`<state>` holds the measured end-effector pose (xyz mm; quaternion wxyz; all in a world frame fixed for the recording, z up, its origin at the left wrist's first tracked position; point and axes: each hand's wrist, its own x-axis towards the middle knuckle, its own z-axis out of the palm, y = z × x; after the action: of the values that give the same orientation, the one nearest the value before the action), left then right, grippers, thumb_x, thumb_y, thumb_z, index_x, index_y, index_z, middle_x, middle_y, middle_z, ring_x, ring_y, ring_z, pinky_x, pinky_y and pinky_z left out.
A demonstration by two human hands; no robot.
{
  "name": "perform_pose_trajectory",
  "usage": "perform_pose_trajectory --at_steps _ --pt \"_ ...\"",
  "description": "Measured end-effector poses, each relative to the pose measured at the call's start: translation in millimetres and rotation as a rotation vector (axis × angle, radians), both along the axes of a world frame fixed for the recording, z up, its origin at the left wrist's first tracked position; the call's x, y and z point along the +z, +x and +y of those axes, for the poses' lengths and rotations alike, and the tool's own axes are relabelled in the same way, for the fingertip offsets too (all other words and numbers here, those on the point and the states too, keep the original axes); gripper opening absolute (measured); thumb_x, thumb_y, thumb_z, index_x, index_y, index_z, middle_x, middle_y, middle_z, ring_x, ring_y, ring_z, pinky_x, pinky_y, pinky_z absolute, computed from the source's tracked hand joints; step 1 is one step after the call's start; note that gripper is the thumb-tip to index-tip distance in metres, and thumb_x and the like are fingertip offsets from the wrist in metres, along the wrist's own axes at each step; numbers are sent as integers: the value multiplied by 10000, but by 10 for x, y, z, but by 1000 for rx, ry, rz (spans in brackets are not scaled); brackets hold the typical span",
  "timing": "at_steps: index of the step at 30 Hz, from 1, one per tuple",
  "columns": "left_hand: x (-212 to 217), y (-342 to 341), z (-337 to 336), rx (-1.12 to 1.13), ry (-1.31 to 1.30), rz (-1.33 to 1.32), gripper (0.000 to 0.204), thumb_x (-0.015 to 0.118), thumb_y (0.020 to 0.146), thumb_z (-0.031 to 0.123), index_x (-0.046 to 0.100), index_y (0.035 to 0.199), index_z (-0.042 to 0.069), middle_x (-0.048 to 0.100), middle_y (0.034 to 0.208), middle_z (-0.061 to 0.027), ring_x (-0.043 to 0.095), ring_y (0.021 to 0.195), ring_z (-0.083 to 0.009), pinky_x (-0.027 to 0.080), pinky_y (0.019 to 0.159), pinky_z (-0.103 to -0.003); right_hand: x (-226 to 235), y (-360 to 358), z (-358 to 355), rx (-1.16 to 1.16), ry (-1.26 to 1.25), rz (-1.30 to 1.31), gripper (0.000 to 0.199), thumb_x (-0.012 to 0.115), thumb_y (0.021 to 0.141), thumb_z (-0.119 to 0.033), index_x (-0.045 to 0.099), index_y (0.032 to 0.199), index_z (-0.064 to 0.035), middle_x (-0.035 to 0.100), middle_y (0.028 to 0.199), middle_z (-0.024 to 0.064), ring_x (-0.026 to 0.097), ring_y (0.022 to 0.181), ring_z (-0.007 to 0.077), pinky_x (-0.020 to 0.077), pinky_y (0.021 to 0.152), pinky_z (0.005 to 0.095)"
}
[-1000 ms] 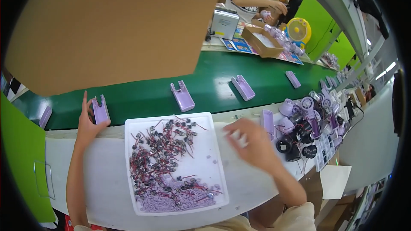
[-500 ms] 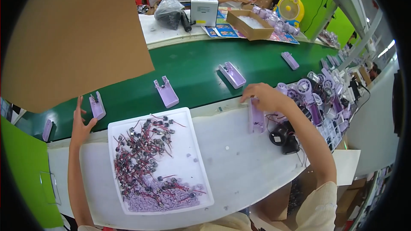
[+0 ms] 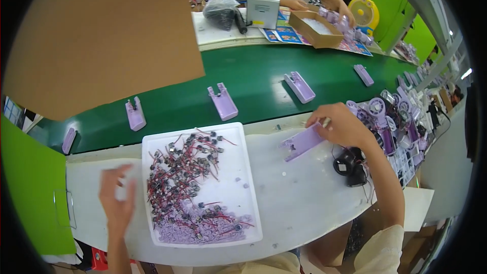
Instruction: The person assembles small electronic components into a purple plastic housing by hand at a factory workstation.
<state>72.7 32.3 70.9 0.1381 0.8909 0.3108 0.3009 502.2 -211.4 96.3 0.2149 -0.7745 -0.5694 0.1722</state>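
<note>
My right hand (image 3: 337,128) grips one end of a lilac plastic casing half (image 3: 303,143), tilted above the white worktop, its far end pointing left. Left of the tray, my blurred left hand (image 3: 116,195) hovers over the worktop with thumb and fingers apart and nothing in between. A white tray (image 3: 252,172) lies between the hands. In it are a heap of small dark switch-like parts with red wires (image 3: 177,180) and many little lilac plastic pieces (image 3: 187,228).
A green conveyor belt (image 3: 253,71) carries several lilac casing halves (image 3: 223,102). Lilac fan parts (image 3: 388,116) pile at the right, near a round black part (image 3: 345,162). A cardboard sheet (image 3: 101,35) blocks the upper left. Across the belt, a co-worker's hand (image 3: 347,12) reaches over an open box (image 3: 314,30).
My left hand has drawn back from the casing on the belt toward me. The casing in my right hand has swung from pointing toward me to pointing left. The view has shifted.
</note>
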Motion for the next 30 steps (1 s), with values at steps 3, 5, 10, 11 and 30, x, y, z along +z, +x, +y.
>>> perform_pose_trajectory --at_steps 3,5,10,11,30 --pt "121 320 -643 -277 -144 -7 438 812 748 169 649 1132 34 676 1084 -123 632 913 -251 513 740 -337 197 -472 -92 -176 57 193 201 655 751 9 693 947 -6 686 863 96 643 763 159 541 647 278" --pt "120 482 -964 -380 -264 -35 531 831 747 245 621 1187 34 677 1088 -137 651 915 -271 534 756 -361 241 -847 -78 -249 127 282 199 659 764 -1 679 962 2 678 885 71 623 767 139 542 652 262" --pt "256 816 -1169 -492 -664 -41 615 760 841 286 494 1330 24 676 1103 -164 689 899 -283 568 740 -349 323 -1599 38 -253 206 408 272 649 747 26 662 1017 5 644 903 101 644 764 164 571 612 263" --pt "234 869 -1175 -500 -801 -124 563 730 870 266 499 1319 19 676 1106 -168 693 896 -253 573 741 -336 323 -1707 53 -217 253 374 277 640 742 36 652 1018 8 627 876 113 653 747 183 573 602 275" --pt "106 759 -824 -574 -1457 -288 424 588 979 196 499 1343 -4 670 1120 -92 623 952 -111 550 776 -267 178 -1956 203 -82 280 390 333 736 825 -73 609 1120 13 668 866 94 643 734 155 524 605 272"
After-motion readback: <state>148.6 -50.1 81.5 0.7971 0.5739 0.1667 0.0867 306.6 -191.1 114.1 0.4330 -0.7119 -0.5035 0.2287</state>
